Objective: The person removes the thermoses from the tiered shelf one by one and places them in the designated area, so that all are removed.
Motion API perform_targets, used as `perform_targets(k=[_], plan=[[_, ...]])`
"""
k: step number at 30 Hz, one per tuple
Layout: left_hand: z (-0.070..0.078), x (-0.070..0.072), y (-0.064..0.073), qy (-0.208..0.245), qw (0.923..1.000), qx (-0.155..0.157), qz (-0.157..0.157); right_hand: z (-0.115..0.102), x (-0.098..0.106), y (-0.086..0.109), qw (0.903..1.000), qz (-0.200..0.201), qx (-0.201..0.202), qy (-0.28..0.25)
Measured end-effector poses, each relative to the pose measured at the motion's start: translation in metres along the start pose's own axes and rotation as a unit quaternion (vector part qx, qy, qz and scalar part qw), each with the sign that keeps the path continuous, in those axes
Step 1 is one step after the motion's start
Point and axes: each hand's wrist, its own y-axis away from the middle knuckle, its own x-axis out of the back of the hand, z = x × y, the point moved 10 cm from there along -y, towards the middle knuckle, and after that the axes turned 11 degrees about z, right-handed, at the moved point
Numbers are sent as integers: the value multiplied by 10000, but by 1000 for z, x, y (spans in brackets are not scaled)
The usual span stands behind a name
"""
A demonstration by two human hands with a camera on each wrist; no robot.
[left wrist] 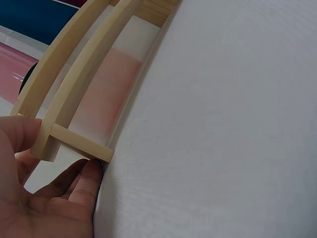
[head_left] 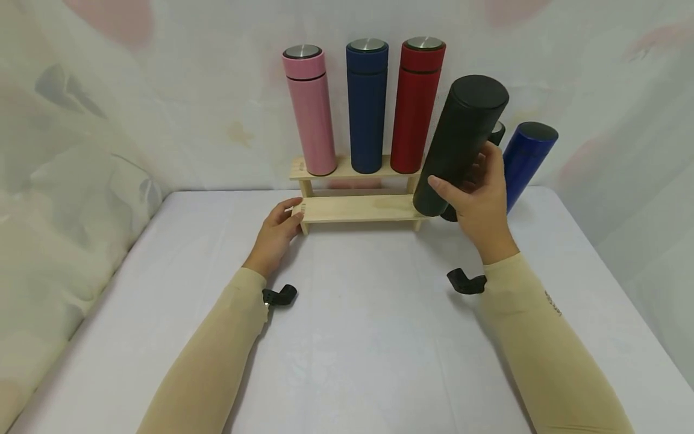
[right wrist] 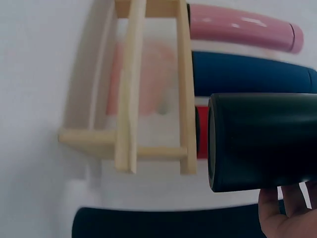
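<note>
In the head view my right hand grips a black thermos, tilted and held over the right end of a two-tier wooden rack. Its base shows clear of the rack in the right wrist view. My left hand holds the left end of the rack's lower shelf, thumb and fingers around that corner in the left wrist view. Along the upper shelf stand a pink thermos, a dark blue thermos and a red thermos.
Behind my right hand stand a bright blue thermos and another dark thermos, mostly hidden. A white cloth covers the table. Patterned fabric hangs behind and at both sides.
</note>
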Motion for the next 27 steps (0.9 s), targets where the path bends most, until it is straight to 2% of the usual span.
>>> perform_targets(k=[8,13,20,27], plan=[[-1,1,-1,9,10000,23,1,-1,36,-14,9984,512,-37,231],[-2,2,-1,-79,10000,41,10,-3,52,-20,9969,720,-108,293],[-2,2,-1,-16,10000,52,-4,-7,74,-24,9932,1115,-344,-44],[-2,1,-1,-22,10000,53,-25,-9,100,-31,9837,1613,-564,-562]])
